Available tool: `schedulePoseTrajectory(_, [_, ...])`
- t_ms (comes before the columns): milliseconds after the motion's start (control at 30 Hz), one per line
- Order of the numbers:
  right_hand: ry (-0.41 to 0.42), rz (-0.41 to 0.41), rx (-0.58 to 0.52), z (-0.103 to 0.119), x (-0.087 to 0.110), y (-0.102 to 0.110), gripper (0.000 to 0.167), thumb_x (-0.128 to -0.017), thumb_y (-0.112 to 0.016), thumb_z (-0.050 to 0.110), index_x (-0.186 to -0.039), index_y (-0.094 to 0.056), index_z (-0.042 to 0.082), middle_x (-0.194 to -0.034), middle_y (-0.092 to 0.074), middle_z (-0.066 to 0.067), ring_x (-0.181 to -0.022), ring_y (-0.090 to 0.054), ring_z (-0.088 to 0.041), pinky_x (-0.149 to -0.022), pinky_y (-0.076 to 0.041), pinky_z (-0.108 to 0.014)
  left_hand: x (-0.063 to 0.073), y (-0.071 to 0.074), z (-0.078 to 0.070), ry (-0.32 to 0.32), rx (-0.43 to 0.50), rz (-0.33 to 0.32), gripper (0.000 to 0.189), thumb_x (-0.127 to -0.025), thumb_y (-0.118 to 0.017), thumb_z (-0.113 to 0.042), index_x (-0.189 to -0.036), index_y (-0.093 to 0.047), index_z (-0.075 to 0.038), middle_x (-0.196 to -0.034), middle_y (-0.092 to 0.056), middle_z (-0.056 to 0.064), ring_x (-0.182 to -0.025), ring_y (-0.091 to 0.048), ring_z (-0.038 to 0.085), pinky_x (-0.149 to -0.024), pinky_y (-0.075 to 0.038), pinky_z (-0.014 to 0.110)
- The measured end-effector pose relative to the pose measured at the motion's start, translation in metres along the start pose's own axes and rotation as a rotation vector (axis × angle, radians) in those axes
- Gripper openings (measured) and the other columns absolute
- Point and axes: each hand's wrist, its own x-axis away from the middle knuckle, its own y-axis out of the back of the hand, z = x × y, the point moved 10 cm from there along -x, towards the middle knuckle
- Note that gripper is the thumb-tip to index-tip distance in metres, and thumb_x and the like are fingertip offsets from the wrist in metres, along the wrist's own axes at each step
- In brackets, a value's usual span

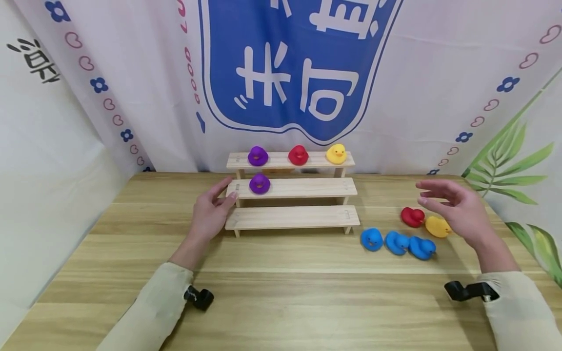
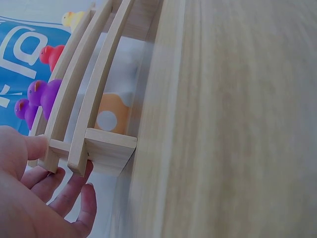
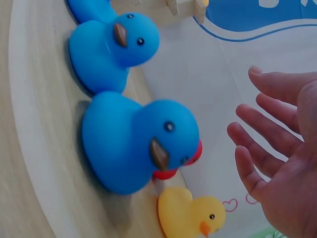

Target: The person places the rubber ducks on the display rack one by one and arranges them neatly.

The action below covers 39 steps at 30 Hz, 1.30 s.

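At the left end of a three-step wooden display stand [image 1: 303, 218], my left hand [image 1: 211, 210] holds the edge. In the left wrist view its thumb lies on the middle step and the fingers [image 2: 74, 196] curl at the board ends. My right hand [image 1: 465, 212] hovers with nothing in it, fingers loosely bent, over the right side of the table. Below it are a red rubber duck [image 1: 411, 217] and a yellow rubber duck [image 1: 437, 227]. Several blue rubber ducks [image 1: 371, 239] stand in a row just in front of them.
The top step bears a purple duck [image 1: 257, 156], a red duck [image 1: 298, 155] and a yellow duck [image 1: 336, 154]. Another purple duck [image 1: 260, 184] sits at the left of the middle step. A printed curtain [image 1: 417, 97] hangs behind the wooden table [image 1: 281, 312].
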Motion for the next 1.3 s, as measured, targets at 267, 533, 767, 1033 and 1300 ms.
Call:
schedulePoseTrajectory(267, [-0.017, -0.003, -0.024, -0.01, 0.003, 0.006, 0.049, -0.102, -0.073, 0.029, -0.146, -0.061, 0.011, -0.122, -0.066, 0.036, -0.105, -0.064, 0.012, -0.084, -0.049, -0.006, -0.001, 0.0, 0.0, 0.0, -0.004, -0.006, 0.054, -0.109, -0.061, -0.026, -0.161, -0.047, -0.024, -0.169, -0.043, 0.006, -0.131, -0.067, 0.032, -0.082, -0.053, 0.008])
schedulePoseTrajectory(533, [-0.03, 0.022, -0.013, -0.021, 0.003, 0.006, 0.05, -0.103, -0.072, 0.029, -0.147, -0.06, 0.009, -0.119, -0.064, 0.039, -0.106, -0.061, 0.011, -0.083, -0.05, -0.007, 0.001, -0.001, 0.001, 0.005, -0.005, 0.001, 0.055, -0.109, -0.061, -0.026, -0.162, -0.046, -0.023, -0.17, -0.042, 0.006, -0.131, -0.066, 0.032, -0.083, -0.053, 0.008])
schedulePoseTrajectory(767, [-0.031, 0.094, -0.02, -0.028, 0.004, -0.003, 0.049, -0.104, -0.071, 0.026, -0.147, -0.059, 0.008, -0.123, -0.064, 0.033, -0.105, -0.063, 0.011, -0.083, -0.054, -0.008, 0.001, 0.0, 0.0, 0.004, -0.013, 0.0, 0.055, -0.109, -0.061, -0.027, -0.161, -0.046, -0.025, -0.169, -0.042, 0.005, -0.132, -0.066, 0.032, -0.084, -0.052, 0.008])
schedulePoseTrajectory(1033, [-0.103, 0.192, 0.047, -0.042, 0.004, -0.016, 0.055, -0.102, -0.073, 0.036, -0.149, -0.057, 0.012, -0.133, -0.064, 0.017, -0.104, -0.059, 0.011, -0.084, -0.052, -0.007, 0.0, 0.0, 0.001, 0.015, -0.018, -0.004, 0.054, -0.109, -0.062, -0.026, -0.161, -0.047, -0.026, -0.169, -0.043, 0.005, -0.133, -0.066, 0.031, -0.089, -0.054, 0.011])
schedulePoseTrajectory(1300, [-0.138, 0.241, 0.092, -0.045, 0.005, -0.023, 0.056, -0.102, -0.072, 0.037, -0.149, -0.056, 0.01, -0.149, -0.06, -0.021, -0.101, -0.058, 0.015, -0.084, -0.051, -0.007, 0.0, -0.001, 0.0, 0.022, -0.028, -0.002, 0.054, -0.109, -0.061, -0.029, -0.161, -0.046, -0.027, -0.169, -0.042, 0.005, -0.134, -0.065, 0.031, -0.108, -0.056, 0.039])
